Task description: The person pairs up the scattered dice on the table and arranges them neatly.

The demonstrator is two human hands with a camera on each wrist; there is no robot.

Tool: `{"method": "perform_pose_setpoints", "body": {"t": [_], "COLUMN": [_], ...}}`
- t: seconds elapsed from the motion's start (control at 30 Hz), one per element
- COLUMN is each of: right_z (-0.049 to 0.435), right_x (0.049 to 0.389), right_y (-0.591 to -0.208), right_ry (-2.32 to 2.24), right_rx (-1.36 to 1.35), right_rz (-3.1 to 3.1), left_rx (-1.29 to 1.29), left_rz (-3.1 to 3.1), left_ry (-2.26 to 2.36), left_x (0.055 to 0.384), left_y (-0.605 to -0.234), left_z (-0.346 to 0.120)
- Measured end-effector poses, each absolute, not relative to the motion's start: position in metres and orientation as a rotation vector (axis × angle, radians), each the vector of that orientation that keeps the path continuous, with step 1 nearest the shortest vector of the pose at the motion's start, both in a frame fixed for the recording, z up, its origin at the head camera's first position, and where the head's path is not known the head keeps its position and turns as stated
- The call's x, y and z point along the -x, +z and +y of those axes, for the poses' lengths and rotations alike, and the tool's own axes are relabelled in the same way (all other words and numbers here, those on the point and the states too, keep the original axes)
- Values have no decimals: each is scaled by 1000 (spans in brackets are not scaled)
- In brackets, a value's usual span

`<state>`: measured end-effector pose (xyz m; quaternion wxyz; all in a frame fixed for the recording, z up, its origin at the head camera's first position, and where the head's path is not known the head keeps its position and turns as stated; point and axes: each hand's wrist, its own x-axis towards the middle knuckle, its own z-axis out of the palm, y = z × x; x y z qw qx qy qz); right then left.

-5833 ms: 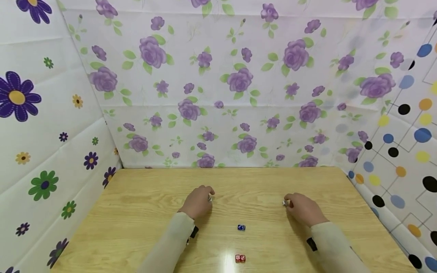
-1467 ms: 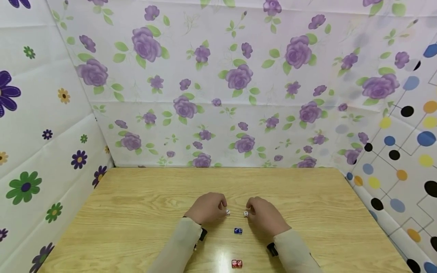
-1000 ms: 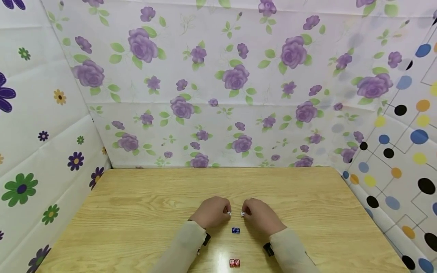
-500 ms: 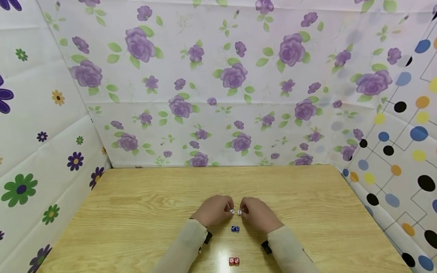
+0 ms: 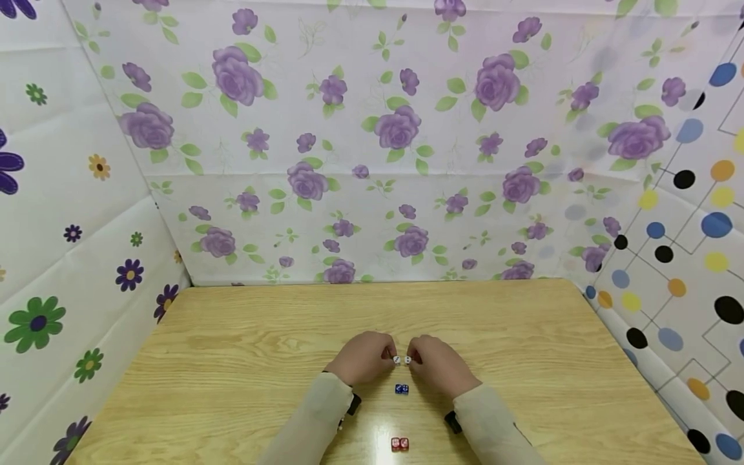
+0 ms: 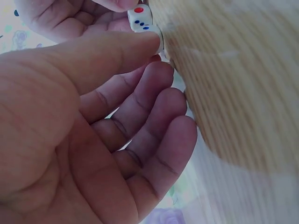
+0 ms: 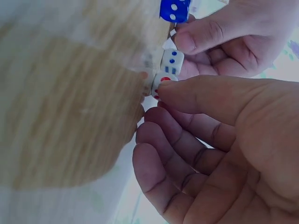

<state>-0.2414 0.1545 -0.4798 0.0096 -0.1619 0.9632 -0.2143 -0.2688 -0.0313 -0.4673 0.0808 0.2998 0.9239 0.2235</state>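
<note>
My left hand (image 5: 365,357) pinches a white die (image 5: 397,360) between thumb and fingers, low over the middle of the wooden table. Facing it, my right hand (image 5: 440,363) pinches a second white die (image 5: 408,360). Only a narrow gap separates the two dice in the head view. In the right wrist view the right thumb covers part of its die (image 7: 156,91), and the left hand's die (image 7: 173,62) shows dotted faces just beyond. Nearer me lies a pair of blue dice (image 5: 402,389), side by side. Closer still sits a pair of red dice (image 5: 400,444), also side by side.
The wooden table (image 5: 244,361) ends at a flowered cloth (image 5: 372,213) at the back. A daisy-print cloth (image 5: 75,271) hangs on the left, a dotted cloth (image 5: 668,284) on the right. Both forearms flank the blue and red dice.
From wide apart, both hands have come together over the table's middle, each bringing its white die, behind the blue pair. Over the last half second they have hardly moved. Blue and red dice stay put.
</note>
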Motion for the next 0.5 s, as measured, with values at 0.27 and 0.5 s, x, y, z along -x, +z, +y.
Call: {"method": "perform_pose_setpoints", "body": {"t": [0.27, 0.5], "right_z": [152, 152], "right_x": [241, 239], "right_y": [-481, -480], "right_ry": [-654, -664], "right_rx": [517, 527], "right_rz": [3025, 3024], "left_rx": [-909, -914], "left_rz": [2793, 2792], "left_ry": [651, 676], "left_x": [269, 269], "left_y": [-471, -475], "left_z": [-26, -25]}}
